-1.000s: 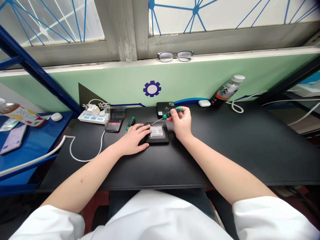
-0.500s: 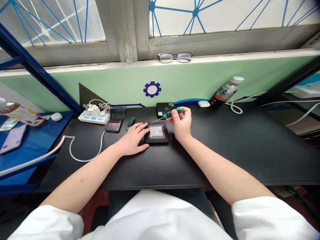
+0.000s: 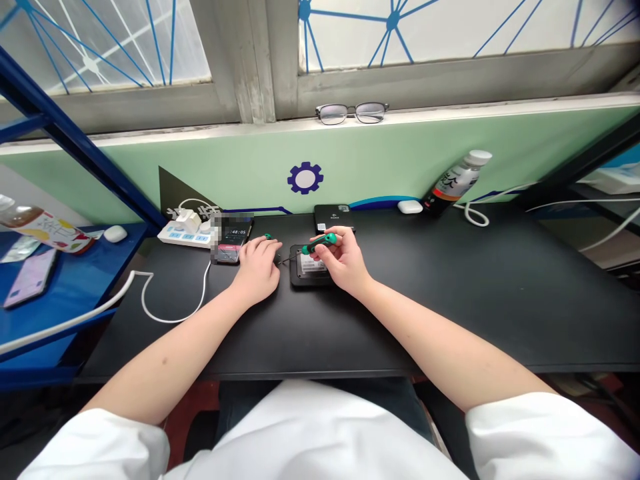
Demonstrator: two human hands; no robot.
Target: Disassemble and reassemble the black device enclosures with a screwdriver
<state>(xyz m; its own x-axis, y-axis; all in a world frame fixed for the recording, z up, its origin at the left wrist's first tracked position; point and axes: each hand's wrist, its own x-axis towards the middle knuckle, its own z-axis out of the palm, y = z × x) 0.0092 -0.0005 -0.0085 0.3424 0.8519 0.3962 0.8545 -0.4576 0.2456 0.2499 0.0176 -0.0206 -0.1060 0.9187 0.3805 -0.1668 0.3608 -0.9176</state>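
My right hand [image 3: 345, 260] is closed round a green and black screwdriver [image 3: 320, 244], whose thin shaft slants down to the left past the device's left edge. Below it lies a flat black square device [image 3: 313, 283] with a white label [image 3: 311, 263], partly covered by my right hand. My left hand [image 3: 257, 270] rests on the desk left of the device, fingers bent and slightly apart. A second screwdriver [image 3: 269, 236] is mostly hidden under it, only its green end showing. Near the left fingertips, by the shaft's tip, is something small and dark that I cannot make out.
A black box [image 3: 334, 217] lies behind the device. Left are a phone [image 3: 239, 230] and a white power strip [image 3: 180, 235] with a cable [image 3: 173, 321]. At the back right stand a white case [image 3: 410, 207] and a bottle [image 3: 457, 183]. Glasses [image 3: 353, 113] sit on the ledge.
My left hand has moved left off the device, onto the spot where the second screwdriver lies. My right hand has come left and down, bringing the screwdriver's tip beyond the device's left edge.
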